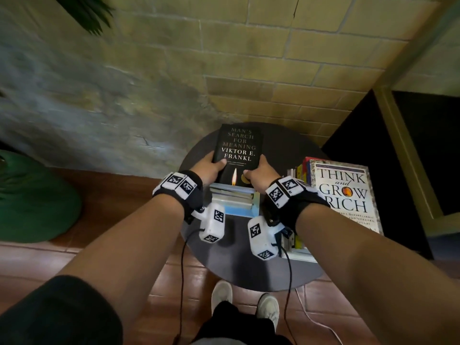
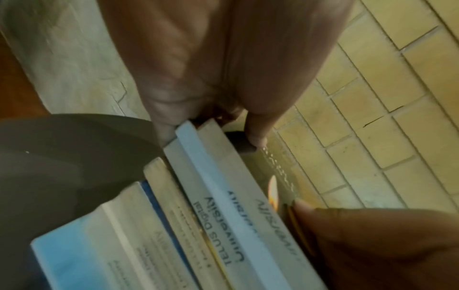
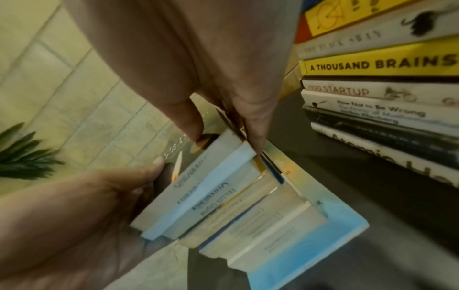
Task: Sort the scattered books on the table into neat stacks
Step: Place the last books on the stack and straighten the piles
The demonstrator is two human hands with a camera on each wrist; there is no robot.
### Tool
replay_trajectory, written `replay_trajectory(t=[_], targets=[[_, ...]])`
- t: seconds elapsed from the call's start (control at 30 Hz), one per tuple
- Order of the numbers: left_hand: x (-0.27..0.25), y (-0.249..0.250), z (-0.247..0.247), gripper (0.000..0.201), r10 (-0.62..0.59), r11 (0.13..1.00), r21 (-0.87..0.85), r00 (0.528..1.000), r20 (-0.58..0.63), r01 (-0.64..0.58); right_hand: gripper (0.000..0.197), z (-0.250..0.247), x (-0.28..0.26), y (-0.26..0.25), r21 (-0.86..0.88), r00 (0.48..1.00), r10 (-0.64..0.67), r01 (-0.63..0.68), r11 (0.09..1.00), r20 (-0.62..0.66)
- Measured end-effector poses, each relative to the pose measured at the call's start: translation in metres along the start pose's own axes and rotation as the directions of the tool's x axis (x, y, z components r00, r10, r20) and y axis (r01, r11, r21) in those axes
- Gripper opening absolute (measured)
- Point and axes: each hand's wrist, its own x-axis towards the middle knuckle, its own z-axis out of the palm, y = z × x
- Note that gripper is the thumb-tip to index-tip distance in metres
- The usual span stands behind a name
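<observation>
A black book [image 1: 239, 148], "Man's Search for Meaning", lies on top of a stepped stack of pale and blue books [image 1: 232, 197] on the round dark table [image 1: 236, 265]. My left hand [image 1: 216, 162] grips the stack's near left corner, thumb on the black cover [image 2: 255, 137] and fingers down the side. My right hand [image 1: 255, 166] grips the near right corner the same way, and its fingers [image 3: 253, 137] press the upper books' edges. The lowest book is a wide light-blue one [image 3: 323, 241], lying flat on the table.
A taller second stack [image 1: 346, 190], topped by "Think and Grow Rich", stands at the table's right edge; its spines [image 3: 380, 66] are close to my right hand. A brick wall is behind the table, a green beanbag [image 1: 34, 200] on the floor at left, a dark cabinet at right.
</observation>
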Motion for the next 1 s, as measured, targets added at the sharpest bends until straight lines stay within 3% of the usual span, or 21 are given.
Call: replay_trajectory(t=[0.2, 0.27, 0.33, 0.37, 0.47, 0.5, 0.63, 0.77, 0.83, 0.87, 0.93, 1.0], targets=[[0.013, -0.009, 0.001, 0.057, 0.042, 0.998, 0.053, 0.998, -0.048, -0.039, 0.067, 0.002, 0.000, 0.004, 0.089, 1.000, 0.002, -0.001, 0.996, -0.014], [0.020, -0.017, -0.001, 0.076, 0.029, 0.999, 0.017, 0.999, -0.045, -0.028, 0.068, 0.004, -0.002, 0.005, 0.159, 1.000, -0.006, 0.006, 0.987, 0.002], [0.021, -0.023, -0.003, 0.106, -0.037, 0.994, -0.106, 0.998, -0.042, 0.033, 0.091, 0.008, 0.000, 0.007, 0.259, 0.998, 0.030, -0.041, 0.965, 0.048], [0.011, -0.018, -0.003, 0.107, -0.090, 0.981, -0.176, 0.996, -0.016, 0.086, 0.104, 0.010, 0.002, 0.010, 0.303, 0.995, 0.063, -0.082, 0.949, 0.071], [-0.014, -0.006, -0.001, 0.048, -0.155, 0.925, -0.342, 0.986, 0.061, 0.166, 0.115, 0.015, 0.018, 0.024, 0.374, 0.991, 0.093, -0.121, 0.920, 0.094], [-0.015, -0.008, 0.001, 0.041, -0.169, 0.912, -0.367, 0.983, 0.069, 0.182, 0.112, 0.013, 0.012, 0.020, 0.373, 0.992, 0.087, -0.113, 0.921, 0.087], [-0.014, -0.014, 0.002, 0.056, -0.122, 0.862, -0.479, 0.985, 0.123, 0.166, 0.092, 0.010, 0.004, 0.015, 0.368, 0.994, 0.075, -0.100, 0.924, 0.081], [-0.014, -0.013, 0.003, 0.076, -0.114, 0.838, -0.517, 0.982, 0.153, 0.178, 0.122, 0.013, 0.020, 0.025, 0.361, 0.986, 0.129, -0.158, 0.919, 0.104], [-0.007, -0.022, 0.005, 0.095, -0.130, 0.843, -0.500, 0.977, 0.167, 0.197, 0.127, 0.014, 0.026, 0.030, 0.376, 0.982, 0.150, -0.184, 0.908, 0.118], [-0.005, -0.023, 0.006, 0.092, -0.135, 0.846, -0.492, 0.976, 0.172, 0.204, 0.126, 0.013, 0.021, 0.027, 0.380, 0.980, 0.160, -0.192, 0.905, 0.115], [-0.012, -0.018, 0.003, 0.064, -0.126, 0.820, -0.540, 0.980, 0.157, 0.191, 0.109, 0.008, 0.006, 0.018, 0.403, 0.979, 0.172, -0.201, 0.893, 0.107], [-0.012, -0.021, -0.002, 0.034, -0.153, 0.817, -0.546, 0.982, 0.106, 0.186, 0.068, 0.002, -0.005, 0.011, 0.409, 0.982, 0.177, -0.190, 0.892, 0.071]])
